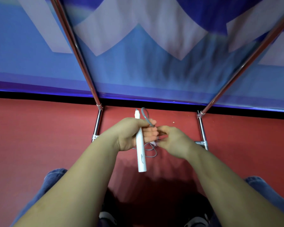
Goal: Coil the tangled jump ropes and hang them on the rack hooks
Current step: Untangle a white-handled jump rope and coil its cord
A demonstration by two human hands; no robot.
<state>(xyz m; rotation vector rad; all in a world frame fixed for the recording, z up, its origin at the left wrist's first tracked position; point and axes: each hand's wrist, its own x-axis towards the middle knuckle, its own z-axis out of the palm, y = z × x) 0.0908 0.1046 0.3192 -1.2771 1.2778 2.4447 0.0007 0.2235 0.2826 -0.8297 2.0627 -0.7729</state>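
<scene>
Single head-worn view, wide-angle, looking forward and steeply down. Both forearms run in from the bottom corners and meet mid-frame, close to the lens. The left hand (131,133) grips a white handle (141,149); the right hand (170,138) sits just beside that grip. Directly below the grip: red floor (39,136). Beyond it, away from the camera: chrome rack legs (97,123) and a blue banner (138,71), edges bowed by the lens. Nearer than the grip, at the bottom edge: knees and shoes. No second view to compare.
</scene>
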